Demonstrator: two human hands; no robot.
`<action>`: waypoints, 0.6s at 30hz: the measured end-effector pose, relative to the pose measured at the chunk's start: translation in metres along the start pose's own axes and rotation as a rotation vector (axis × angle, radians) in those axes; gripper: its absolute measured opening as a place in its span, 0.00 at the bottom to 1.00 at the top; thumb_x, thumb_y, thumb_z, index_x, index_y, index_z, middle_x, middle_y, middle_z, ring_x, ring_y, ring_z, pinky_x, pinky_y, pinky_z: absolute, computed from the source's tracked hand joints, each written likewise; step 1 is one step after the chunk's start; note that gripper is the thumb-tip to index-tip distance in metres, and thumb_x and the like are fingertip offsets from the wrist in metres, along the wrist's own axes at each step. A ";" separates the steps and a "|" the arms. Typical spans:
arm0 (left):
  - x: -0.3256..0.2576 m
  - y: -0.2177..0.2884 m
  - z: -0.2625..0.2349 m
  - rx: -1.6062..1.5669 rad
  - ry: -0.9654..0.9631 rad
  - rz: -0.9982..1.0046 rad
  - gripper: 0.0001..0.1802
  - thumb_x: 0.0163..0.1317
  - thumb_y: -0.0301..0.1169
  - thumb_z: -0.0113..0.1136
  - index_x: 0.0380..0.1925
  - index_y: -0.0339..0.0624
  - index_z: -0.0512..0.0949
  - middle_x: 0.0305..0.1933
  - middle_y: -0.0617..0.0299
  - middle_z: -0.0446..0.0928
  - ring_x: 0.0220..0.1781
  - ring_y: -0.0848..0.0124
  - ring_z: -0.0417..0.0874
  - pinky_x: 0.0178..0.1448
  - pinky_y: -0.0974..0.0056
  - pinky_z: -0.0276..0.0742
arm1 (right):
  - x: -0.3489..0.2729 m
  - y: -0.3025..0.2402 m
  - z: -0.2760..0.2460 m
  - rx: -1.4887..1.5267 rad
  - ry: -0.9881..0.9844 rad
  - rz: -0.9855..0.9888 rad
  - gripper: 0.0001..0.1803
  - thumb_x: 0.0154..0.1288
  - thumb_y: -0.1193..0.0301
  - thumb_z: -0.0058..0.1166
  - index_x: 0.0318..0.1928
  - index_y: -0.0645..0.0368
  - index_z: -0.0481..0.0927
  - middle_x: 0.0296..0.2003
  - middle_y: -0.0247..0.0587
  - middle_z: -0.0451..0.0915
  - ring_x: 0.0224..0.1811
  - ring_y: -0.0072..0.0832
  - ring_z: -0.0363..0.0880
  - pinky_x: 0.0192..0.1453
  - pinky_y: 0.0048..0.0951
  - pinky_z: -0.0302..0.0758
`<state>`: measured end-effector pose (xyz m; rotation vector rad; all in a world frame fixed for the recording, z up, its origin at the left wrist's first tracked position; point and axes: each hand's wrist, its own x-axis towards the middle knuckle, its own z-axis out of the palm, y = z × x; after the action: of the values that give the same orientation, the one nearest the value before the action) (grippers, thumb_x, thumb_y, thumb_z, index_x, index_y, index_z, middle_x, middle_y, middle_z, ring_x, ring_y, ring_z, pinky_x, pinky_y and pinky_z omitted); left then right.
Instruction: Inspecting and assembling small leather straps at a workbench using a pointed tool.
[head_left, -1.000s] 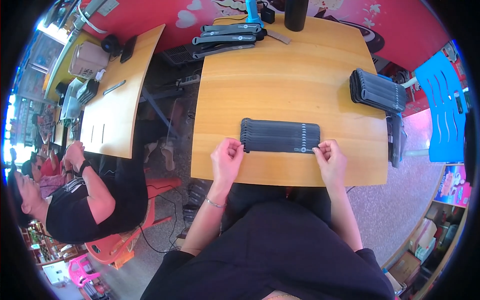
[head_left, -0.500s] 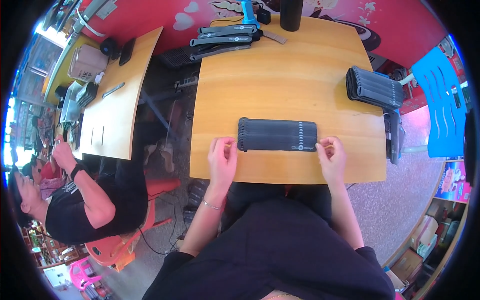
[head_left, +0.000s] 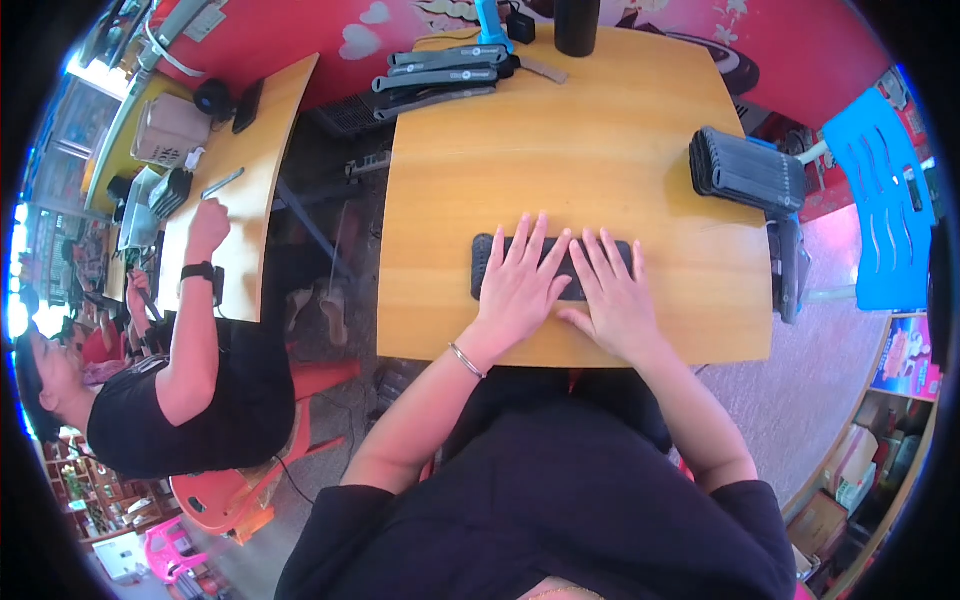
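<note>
A row of flat black straps with rounded ends lies overlapped on the wooden table in front of me. My left hand rests flat on the left and middle part of the row, fingers spread and pointing away from me. Flat on its right part lies my right hand, also with spread fingers, its thumb toward the left hand. Neither hand grips anything. Both cover most of the row, so only its left end, right edge and bits between the fingers show.
A thick stack of similar straps sits at the table's right edge by a blue chair. More straps lie at the far left corner, near a black cylinder. Another person works at a second table on the left.
Both my hands have moved from pinching at the row's two ends inward onto its top, with fingers spread flat. The person at left has reached one arm forward over the other table.
</note>
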<state>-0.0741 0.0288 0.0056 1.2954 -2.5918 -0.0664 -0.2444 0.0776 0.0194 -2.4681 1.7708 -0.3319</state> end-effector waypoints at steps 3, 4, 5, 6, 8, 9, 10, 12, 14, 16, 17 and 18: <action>0.001 -0.001 -0.001 0.027 -0.025 0.005 0.32 0.64 0.48 0.50 0.67 0.52 0.60 0.71 0.51 0.54 0.74 0.56 0.51 0.72 0.45 0.48 | 0.003 -0.001 -0.002 -0.029 -0.016 0.006 0.46 0.56 0.43 0.54 0.68 0.57 0.58 0.68 0.46 0.56 0.72 0.41 0.49 0.71 0.60 0.43; 0.001 -0.002 -0.002 0.024 -0.026 0.006 0.32 0.64 0.48 0.50 0.67 0.52 0.60 0.71 0.51 0.54 0.74 0.56 0.51 0.72 0.45 0.48 | 0.003 0.000 -0.002 -0.036 -0.023 0.008 0.45 0.56 0.43 0.52 0.68 0.57 0.58 0.68 0.47 0.56 0.72 0.41 0.50 0.71 0.60 0.43; 0.001 -0.003 -0.003 0.038 -0.044 0.016 0.33 0.64 0.48 0.50 0.67 0.50 0.59 0.72 0.51 0.53 0.74 0.56 0.51 0.73 0.45 0.47 | 0.003 0.003 0.001 -0.037 -0.025 0.009 0.45 0.56 0.43 0.52 0.68 0.57 0.58 0.68 0.47 0.56 0.72 0.41 0.50 0.71 0.60 0.43; 0.000 -0.003 -0.005 0.051 -0.062 0.026 0.34 0.64 0.49 0.49 0.67 0.47 0.59 0.72 0.52 0.53 0.75 0.57 0.50 0.73 0.46 0.46 | 0.001 0.008 0.005 0.006 -0.015 0.008 0.45 0.57 0.42 0.52 0.67 0.57 0.59 0.68 0.47 0.56 0.72 0.41 0.50 0.70 0.61 0.43; -0.006 -0.006 -0.015 0.021 -0.090 -0.002 0.37 0.63 0.49 0.50 0.67 0.42 0.57 0.72 0.50 0.51 0.75 0.55 0.49 0.73 0.46 0.46 | 0.004 0.007 -0.001 0.049 -0.004 0.006 0.45 0.57 0.42 0.51 0.67 0.58 0.59 0.69 0.47 0.55 0.72 0.41 0.49 0.70 0.61 0.44; -0.010 -0.007 -0.019 -0.007 -0.119 -0.031 0.39 0.62 0.49 0.51 0.67 0.36 0.56 0.73 0.48 0.50 0.75 0.54 0.48 0.74 0.47 0.45 | 0.003 0.003 -0.007 0.000 0.001 -0.010 0.45 0.57 0.42 0.51 0.67 0.58 0.59 0.69 0.47 0.55 0.73 0.41 0.49 0.70 0.60 0.44; -0.015 -0.009 -0.019 -0.009 -0.122 -0.029 0.39 0.62 0.49 0.51 0.67 0.36 0.56 0.73 0.48 0.50 0.75 0.54 0.48 0.74 0.47 0.45 | 0.001 -0.003 -0.013 -0.048 0.004 -0.023 0.45 0.58 0.42 0.51 0.67 0.59 0.60 0.69 0.47 0.55 0.73 0.41 0.49 0.71 0.59 0.44; -0.023 -0.011 -0.020 -0.052 -0.147 0.008 0.44 0.60 0.52 0.53 0.66 0.30 0.54 0.73 0.45 0.48 0.76 0.54 0.46 0.74 0.48 0.43 | -0.006 -0.009 -0.002 0.016 -0.004 -0.052 0.44 0.58 0.42 0.51 0.67 0.59 0.60 0.68 0.48 0.56 0.72 0.42 0.50 0.71 0.58 0.44; -0.023 -0.014 -0.018 -0.068 -0.147 0.020 0.46 0.59 0.53 0.53 0.66 0.29 0.54 0.73 0.44 0.48 0.76 0.54 0.45 0.74 0.48 0.43 | -0.005 -0.010 0.001 0.077 -0.019 -0.089 0.44 0.58 0.43 0.51 0.66 0.60 0.60 0.68 0.49 0.56 0.72 0.42 0.50 0.71 0.57 0.44; -0.022 -0.014 -0.020 -0.079 -0.142 0.032 0.47 0.58 0.54 0.54 0.66 0.29 0.53 0.73 0.43 0.47 0.76 0.54 0.45 0.74 0.48 0.43 | -0.003 -0.010 -0.001 0.049 -0.016 -0.068 0.44 0.59 0.43 0.51 0.66 0.60 0.60 0.68 0.50 0.57 0.72 0.43 0.50 0.72 0.56 0.44; -0.021 -0.013 -0.023 -0.083 -0.154 0.031 0.46 0.58 0.54 0.54 0.66 0.29 0.54 0.73 0.43 0.48 0.76 0.54 0.46 0.74 0.48 0.44 | -0.003 -0.010 -0.002 0.047 -0.014 -0.071 0.44 0.59 0.43 0.51 0.66 0.60 0.60 0.68 0.50 0.57 0.72 0.43 0.50 0.72 0.56 0.44; -0.020 -0.011 -0.025 -0.086 -0.165 0.030 0.46 0.59 0.53 0.53 0.65 0.28 0.54 0.73 0.43 0.48 0.76 0.54 0.46 0.74 0.48 0.44 | -0.004 -0.010 -0.004 0.065 -0.044 -0.062 0.43 0.59 0.44 0.50 0.66 0.60 0.60 0.68 0.50 0.57 0.72 0.43 0.50 0.72 0.56 0.44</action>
<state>-0.0481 0.0399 0.0240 1.2693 -2.7111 -0.2884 -0.2370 0.0853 0.0243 -2.4697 1.6422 -0.3324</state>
